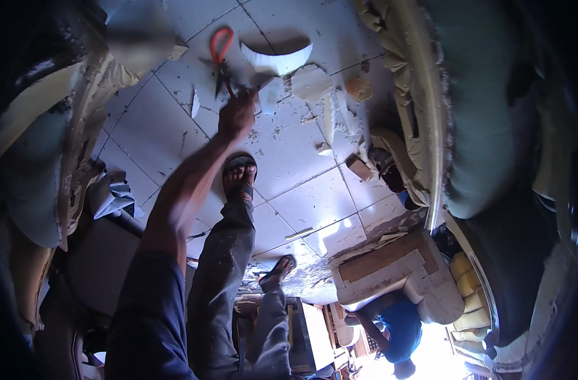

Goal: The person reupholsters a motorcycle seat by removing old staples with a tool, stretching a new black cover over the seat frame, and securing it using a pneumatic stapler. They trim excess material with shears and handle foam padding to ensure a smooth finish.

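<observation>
My left hand [238,115] reaches out over the tiled floor, its fingers closed round the near end of a pair of scissors [222,45]. A red-orange loop handle of the scissors points away from me, and dark metal lies between it and my fingers. Slight blur hides how the fingers sit on them. Just beyond the hand lies a white crescent-shaped offcut [277,62]. A pale flat piece [311,83] rests to its right, with thin white strips [329,117] below. My right hand is out of view.
Carved sofa frames stand on both sides, the right one [422,95] running along the floor. A yellowish foam-like lump [359,89] and a brown block [360,167] lie nearby. My sandalled foot [240,172] is on the tiles. A person in blue [396,323] is beside a pale padded piece [441,282].
</observation>
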### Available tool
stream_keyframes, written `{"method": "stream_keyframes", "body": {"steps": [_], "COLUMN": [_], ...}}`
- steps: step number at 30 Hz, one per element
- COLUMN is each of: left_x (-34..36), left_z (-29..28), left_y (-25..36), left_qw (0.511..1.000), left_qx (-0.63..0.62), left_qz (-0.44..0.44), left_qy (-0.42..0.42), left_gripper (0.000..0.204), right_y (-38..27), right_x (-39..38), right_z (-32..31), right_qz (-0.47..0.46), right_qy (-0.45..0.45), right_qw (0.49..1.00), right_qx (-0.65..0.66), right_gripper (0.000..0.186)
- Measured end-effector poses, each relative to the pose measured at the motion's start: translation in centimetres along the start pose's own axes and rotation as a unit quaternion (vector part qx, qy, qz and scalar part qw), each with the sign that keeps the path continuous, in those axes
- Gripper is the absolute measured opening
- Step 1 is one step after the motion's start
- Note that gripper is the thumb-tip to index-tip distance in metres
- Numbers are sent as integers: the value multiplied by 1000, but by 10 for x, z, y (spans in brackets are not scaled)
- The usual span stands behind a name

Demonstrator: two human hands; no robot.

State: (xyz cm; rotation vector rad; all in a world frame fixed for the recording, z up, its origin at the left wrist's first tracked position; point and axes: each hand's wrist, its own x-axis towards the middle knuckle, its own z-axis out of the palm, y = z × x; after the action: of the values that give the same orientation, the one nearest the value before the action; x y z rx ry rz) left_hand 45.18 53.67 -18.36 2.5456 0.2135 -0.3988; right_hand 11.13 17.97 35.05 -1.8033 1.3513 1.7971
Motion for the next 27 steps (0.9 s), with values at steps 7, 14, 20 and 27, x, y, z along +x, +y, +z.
{"method": "stream_keyframes", "body": {"steps": [7, 14, 20, 27], "left_x": [-139, -311, -393, -459], "left_z": [-116, -251, -317, -270], "left_y": [145, 273, 363, 398], "left_qw": [996, 827, 751, 706], "left_qx": [-29, -213, -322, -296], "left_qz": [17, 289, 406, 513], "left_qy": [88, -432, -409, -388], "left_gripper": [14, 12, 16, 15], "right_y": [40, -16, 48, 104], "right_x": [-30, -58, -19, 42], "right_z": [49, -5, 16, 86], "right_qz": [-115, -439, -442, -431], "right_qy": [-4, 319, 278, 237], "right_qw": [992, 840, 841, 820], "right_qx": [49, 26, 144, 293], "right_gripper": [46, 78, 19, 34]}}
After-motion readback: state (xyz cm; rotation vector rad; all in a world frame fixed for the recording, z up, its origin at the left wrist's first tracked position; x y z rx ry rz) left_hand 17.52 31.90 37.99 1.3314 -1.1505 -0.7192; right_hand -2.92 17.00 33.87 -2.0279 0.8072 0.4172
